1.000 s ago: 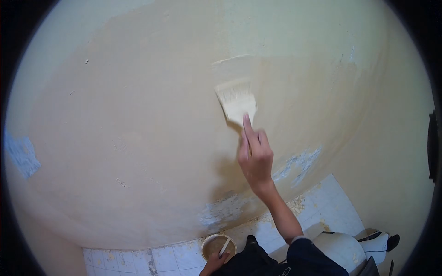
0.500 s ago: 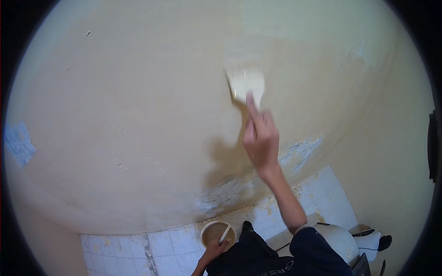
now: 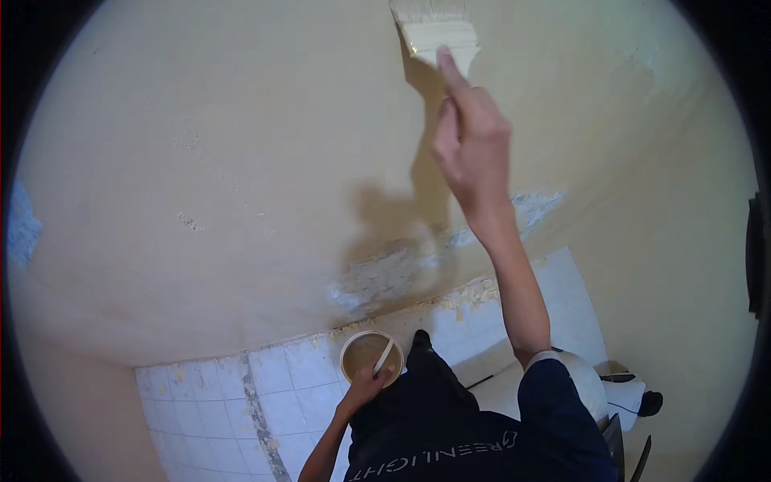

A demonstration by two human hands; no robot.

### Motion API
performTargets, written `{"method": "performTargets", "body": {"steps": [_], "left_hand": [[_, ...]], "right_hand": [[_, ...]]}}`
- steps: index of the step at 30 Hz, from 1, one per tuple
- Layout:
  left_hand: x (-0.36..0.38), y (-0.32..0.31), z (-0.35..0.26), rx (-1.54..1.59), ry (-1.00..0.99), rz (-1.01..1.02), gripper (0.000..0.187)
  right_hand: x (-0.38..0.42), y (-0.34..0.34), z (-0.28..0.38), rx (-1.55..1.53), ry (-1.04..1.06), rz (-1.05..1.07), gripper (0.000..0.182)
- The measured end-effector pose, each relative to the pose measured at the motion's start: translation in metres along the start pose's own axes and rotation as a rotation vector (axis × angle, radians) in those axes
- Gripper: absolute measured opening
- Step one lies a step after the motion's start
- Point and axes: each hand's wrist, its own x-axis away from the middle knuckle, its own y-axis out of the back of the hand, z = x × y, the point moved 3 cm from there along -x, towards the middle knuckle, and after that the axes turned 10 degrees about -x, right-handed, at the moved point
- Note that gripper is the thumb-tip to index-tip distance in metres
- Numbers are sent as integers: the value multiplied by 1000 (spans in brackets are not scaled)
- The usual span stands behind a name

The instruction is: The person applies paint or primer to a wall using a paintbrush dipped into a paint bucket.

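My right hand point(image 3: 479, 140) grips a wide, pale paintbrush point(image 3: 440, 38), its index finger stretched along the brush's flat face. The bristles lie against the beige wall point(image 3: 281, 120) at the top of the view, and a shadow falls below. Low down, my left hand point(image 3: 369, 387) is closed at the near rim of a round bucket point(image 3: 345, 359) with brownish liquid inside. A narrow white strip point(image 3: 385, 355) slants across the bucket's opening from my left fingers; I cannot tell what it is.
Peeling grey-white patches point(image 3: 377, 277) mark the wall's lower part, and a bluish patch point(image 3: 24, 229) shows at far left. White tiles point(image 3: 297, 373) with flaking paint run beneath. A rounded white object point(image 3: 582, 386) stands behind my right arm. A dark shoe point(image 3: 421, 339) is beside the bucket.
My right hand and the brush have moved up the wall. The camera view has tilted down a little, and the left hand stays at the bucket.
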Motion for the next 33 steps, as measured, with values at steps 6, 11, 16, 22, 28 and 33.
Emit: {"method": "performTargets", "body": {"steps": [6, 11, 16, 22, 28, 33], "left_hand": [[3, -10, 18, 45, -89, -114, 56], [16, 4, 8, 20, 80, -21, 55], [18, 7, 8, 3, 127, -10, 57], [14, -1, 13, -5, 72, -35, 54], [19, -1, 9, 111, 74, -113, 52], [8, 4, 4, 46, 26, -129, 48]], "right_hand": [[165, -32, -20, 57, -425, 423, 59], [229, -8, -38, -73, -579, 594, 57], [74, 22, 13, -70, -233, 250, 58], [104, -50, -32, -56, -214, 206, 64], [258, -34, -40, -198, -586, 642, 64], [190, 36, -21, -349, -835, 363, 60]]}}
